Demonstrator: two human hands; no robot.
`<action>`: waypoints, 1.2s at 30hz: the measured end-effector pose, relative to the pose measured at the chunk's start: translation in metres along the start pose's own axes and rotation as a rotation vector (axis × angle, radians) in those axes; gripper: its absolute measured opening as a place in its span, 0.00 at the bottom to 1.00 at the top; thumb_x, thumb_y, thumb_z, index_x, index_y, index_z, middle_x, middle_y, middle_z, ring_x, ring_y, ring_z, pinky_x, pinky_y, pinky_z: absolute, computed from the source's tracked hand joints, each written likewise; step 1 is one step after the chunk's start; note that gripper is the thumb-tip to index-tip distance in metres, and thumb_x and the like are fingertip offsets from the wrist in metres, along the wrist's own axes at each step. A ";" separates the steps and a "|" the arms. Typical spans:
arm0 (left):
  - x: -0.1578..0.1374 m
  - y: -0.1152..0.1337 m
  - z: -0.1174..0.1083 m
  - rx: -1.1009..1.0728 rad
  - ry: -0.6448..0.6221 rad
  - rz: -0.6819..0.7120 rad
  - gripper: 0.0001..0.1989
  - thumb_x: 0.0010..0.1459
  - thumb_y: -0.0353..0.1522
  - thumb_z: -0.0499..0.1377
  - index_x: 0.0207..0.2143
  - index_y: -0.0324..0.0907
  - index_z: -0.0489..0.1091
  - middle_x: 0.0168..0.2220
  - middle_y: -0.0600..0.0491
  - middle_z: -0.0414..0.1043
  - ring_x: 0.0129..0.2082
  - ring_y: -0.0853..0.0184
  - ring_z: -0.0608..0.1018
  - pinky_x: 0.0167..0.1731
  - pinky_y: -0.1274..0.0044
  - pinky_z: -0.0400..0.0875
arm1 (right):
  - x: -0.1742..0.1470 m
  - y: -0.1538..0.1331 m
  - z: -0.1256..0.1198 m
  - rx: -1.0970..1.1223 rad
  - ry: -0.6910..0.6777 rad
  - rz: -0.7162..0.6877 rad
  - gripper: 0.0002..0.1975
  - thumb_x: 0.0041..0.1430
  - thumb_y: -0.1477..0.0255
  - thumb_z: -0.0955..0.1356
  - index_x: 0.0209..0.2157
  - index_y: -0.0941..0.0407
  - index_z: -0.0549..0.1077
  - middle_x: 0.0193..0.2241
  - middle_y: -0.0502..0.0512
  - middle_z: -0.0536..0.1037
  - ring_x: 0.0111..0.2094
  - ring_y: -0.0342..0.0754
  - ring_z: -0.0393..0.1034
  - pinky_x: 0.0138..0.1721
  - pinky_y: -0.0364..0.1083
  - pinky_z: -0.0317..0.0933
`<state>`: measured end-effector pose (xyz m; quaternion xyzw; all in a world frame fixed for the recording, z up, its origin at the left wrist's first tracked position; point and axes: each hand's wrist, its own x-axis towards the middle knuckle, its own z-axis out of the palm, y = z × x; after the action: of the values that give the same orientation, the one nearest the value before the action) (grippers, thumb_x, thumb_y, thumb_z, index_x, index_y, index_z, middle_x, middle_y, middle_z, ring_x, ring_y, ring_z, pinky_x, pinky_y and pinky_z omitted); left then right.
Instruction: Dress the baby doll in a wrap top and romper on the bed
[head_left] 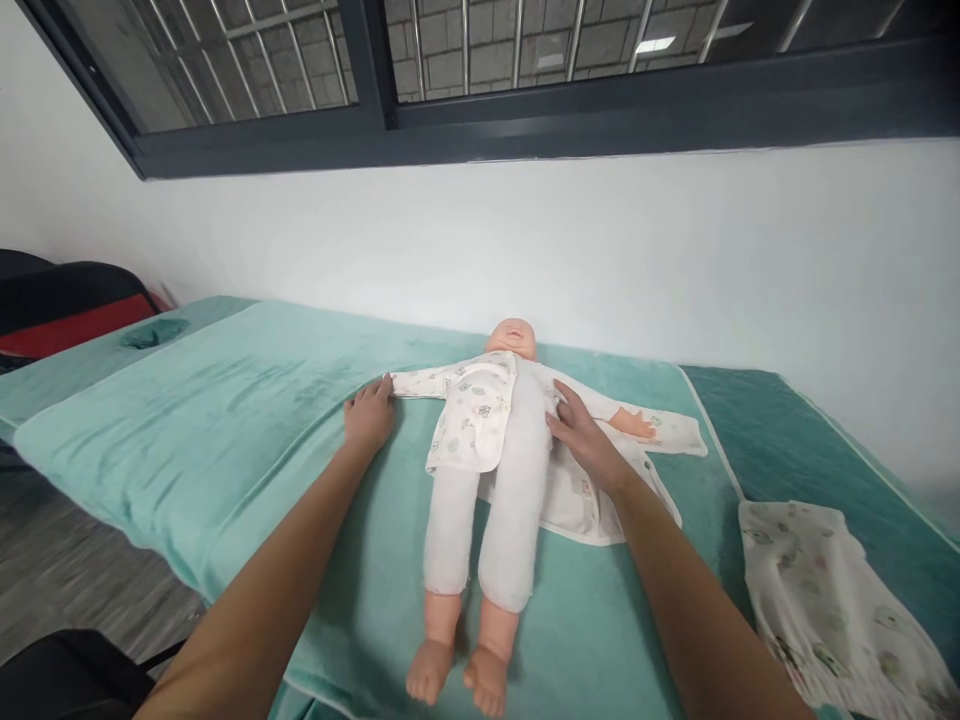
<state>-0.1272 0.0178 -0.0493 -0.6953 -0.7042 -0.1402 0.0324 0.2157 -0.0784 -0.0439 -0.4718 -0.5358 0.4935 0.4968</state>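
Observation:
A baby doll [508,540] lies on its back with its bare feet towards me, its body and legs white cloth. A white printed baby shirt [469,415] covers one side of its chest, and that sleeve reaches out to the left. My left hand [369,413] is closed on the sleeve's cuff; the doll's hand there is hidden. On the right, the shirt's other half lies spread beneath the doll, and the doll's hand [634,422] rests on top of the empty-looking sleeve. My right hand [581,435] is at the doll's side, fingers curled on the shirt there.
The bed or table has a green plush cover [247,420]. Printed white baby pants [832,600] lie at the right edge. A white wall [600,250] and a dark-framed window [525,135] stand behind. Black-and-red chairs [82,310] are at left, and a black object [75,675] is at lower left.

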 end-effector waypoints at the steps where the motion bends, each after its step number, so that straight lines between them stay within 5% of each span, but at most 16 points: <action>1: 0.003 -0.001 0.000 0.005 0.002 -0.001 0.28 0.64 0.28 0.43 0.66 0.43 0.56 0.64 0.44 0.63 0.62 0.53 0.65 0.57 0.59 0.60 | 0.000 0.000 0.000 -0.002 0.004 0.006 0.46 0.57 0.51 0.68 0.69 0.50 0.44 0.63 0.62 0.63 0.63 0.53 0.59 0.65 0.55 0.51; 24: 0.009 -0.007 0.002 0.000 0.049 -0.067 0.26 0.59 0.23 0.45 0.56 0.44 0.68 0.58 0.44 0.70 0.58 0.53 0.70 0.53 0.62 0.63 | -0.003 -0.005 -0.002 -0.096 0.027 0.011 0.45 0.56 0.48 0.68 0.68 0.50 0.47 0.63 0.61 0.64 0.65 0.56 0.57 0.66 0.59 0.50; 30: 0.007 -0.007 0.000 -0.016 0.058 -0.066 0.24 0.59 0.24 0.45 0.53 0.45 0.70 0.57 0.45 0.71 0.57 0.53 0.71 0.51 0.62 0.65 | -0.004 -0.007 -0.010 -0.364 0.189 -0.002 0.35 0.59 0.48 0.65 0.62 0.51 0.62 0.54 0.60 0.74 0.56 0.58 0.67 0.61 0.60 0.55; 36: 0.008 -0.008 0.001 -0.026 0.065 -0.071 0.22 0.59 0.24 0.45 0.50 0.46 0.72 0.55 0.46 0.73 0.55 0.53 0.71 0.50 0.63 0.65 | -0.013 -0.029 0.006 -0.459 0.472 -0.226 0.20 0.61 0.53 0.64 0.45 0.53 0.74 0.42 0.58 0.78 0.43 0.55 0.72 0.46 0.55 0.65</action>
<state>-0.1348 0.0262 -0.0499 -0.6654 -0.7251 -0.1727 0.0413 0.2104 -0.0934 -0.0158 -0.6100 -0.5521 0.1794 0.5394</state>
